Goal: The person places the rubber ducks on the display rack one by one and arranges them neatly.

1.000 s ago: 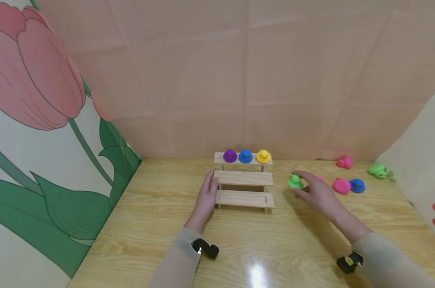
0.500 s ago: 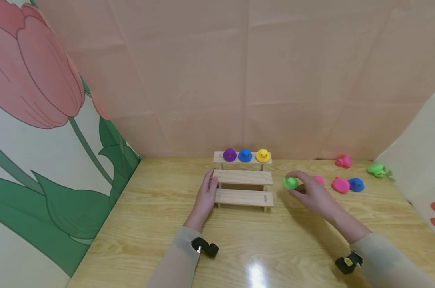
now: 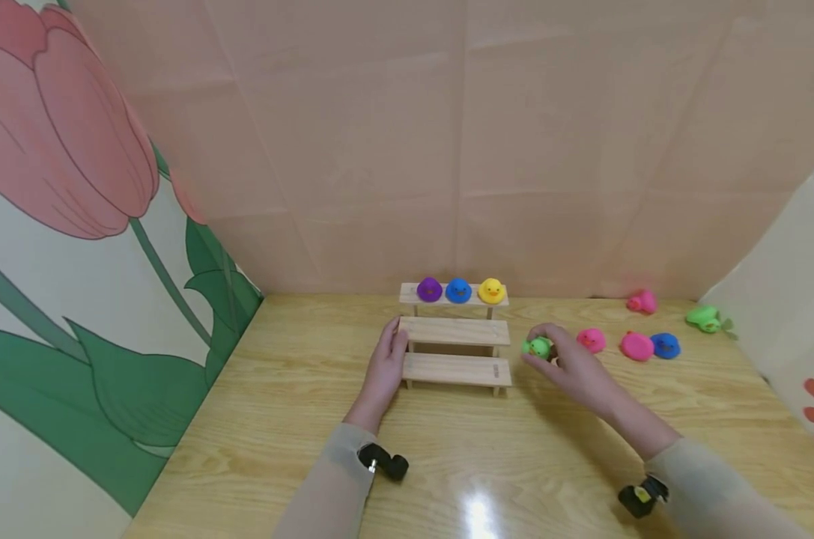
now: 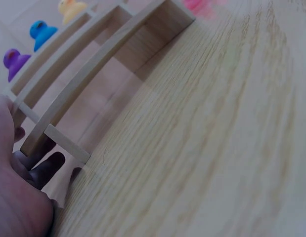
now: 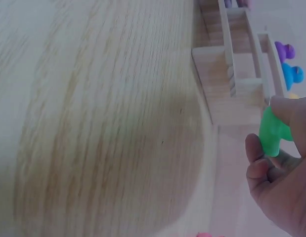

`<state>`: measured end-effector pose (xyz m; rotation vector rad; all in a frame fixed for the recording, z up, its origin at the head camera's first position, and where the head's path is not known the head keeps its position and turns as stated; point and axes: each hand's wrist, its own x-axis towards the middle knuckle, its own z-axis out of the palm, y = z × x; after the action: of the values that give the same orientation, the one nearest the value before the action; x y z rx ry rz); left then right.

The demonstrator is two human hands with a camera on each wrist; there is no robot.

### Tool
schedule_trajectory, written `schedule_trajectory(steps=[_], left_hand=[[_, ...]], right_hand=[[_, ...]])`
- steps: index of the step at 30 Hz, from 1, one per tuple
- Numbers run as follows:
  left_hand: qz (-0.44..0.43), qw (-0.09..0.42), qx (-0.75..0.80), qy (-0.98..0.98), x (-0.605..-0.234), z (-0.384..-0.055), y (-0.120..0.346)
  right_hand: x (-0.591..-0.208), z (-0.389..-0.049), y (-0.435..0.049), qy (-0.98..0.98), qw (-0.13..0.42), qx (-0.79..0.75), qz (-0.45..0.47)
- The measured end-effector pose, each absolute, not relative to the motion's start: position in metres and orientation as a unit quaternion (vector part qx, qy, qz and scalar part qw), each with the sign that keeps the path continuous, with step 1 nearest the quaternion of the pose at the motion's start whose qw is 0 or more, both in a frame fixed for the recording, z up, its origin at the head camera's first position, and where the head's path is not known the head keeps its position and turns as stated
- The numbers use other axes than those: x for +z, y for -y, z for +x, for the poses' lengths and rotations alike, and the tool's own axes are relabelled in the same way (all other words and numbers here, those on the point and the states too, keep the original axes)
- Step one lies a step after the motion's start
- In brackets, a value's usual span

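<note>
A three-tier wooden display stand [image 3: 455, 330] stands on the table. Purple [image 3: 430, 290], blue [image 3: 458, 290] and yellow [image 3: 492, 290] rubber ducks sit in a row on its top tier. My left hand [image 3: 383, 367] grips the stand's left end; in the left wrist view some fingers [image 4: 48, 170] reach in under the lower tiers. To the right of the stand, my right hand [image 3: 578, 370] pinches a green rubber duck [image 3: 536, 347] between thumb and fingers. The right wrist view shows that green duck [image 5: 272, 132] held off the table.
Right of my right hand lie a pink duck [image 3: 591, 340], another pink duck [image 3: 637, 346] and a blue duck [image 3: 666, 346]. Farther back are a pink duck [image 3: 642, 302] and a green duck [image 3: 705, 319] near the right wall. A pink cloth backdrop [image 3: 353, 150] rises behind the table [image 3: 299, 419].
My right hand has moved left toward the stand with the green duck, which has turned in the fingers. The pink duck behind that hand now shows fully. My left hand stays on the stand.
</note>
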<state>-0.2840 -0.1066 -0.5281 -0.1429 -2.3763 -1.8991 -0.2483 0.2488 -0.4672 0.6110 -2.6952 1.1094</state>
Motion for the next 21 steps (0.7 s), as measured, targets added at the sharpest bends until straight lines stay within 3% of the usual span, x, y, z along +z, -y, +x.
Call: schedule_trajectory(steps=[16, 21], left_hand=[[-0.039, 0.050, -0.616, 0.785, -0.526, -0.282, 0.108], [-0.039, 0.047, -0.619, 0.783, -0.527, -0.283, 0.107]], right_hand=[[-0.448, -0.251, -0.210, 0.878, 0.144, 0.377, 0.258], [-0.445, -0.254, -0.194, 0.870, 0.141, 0.391, 0.265]])
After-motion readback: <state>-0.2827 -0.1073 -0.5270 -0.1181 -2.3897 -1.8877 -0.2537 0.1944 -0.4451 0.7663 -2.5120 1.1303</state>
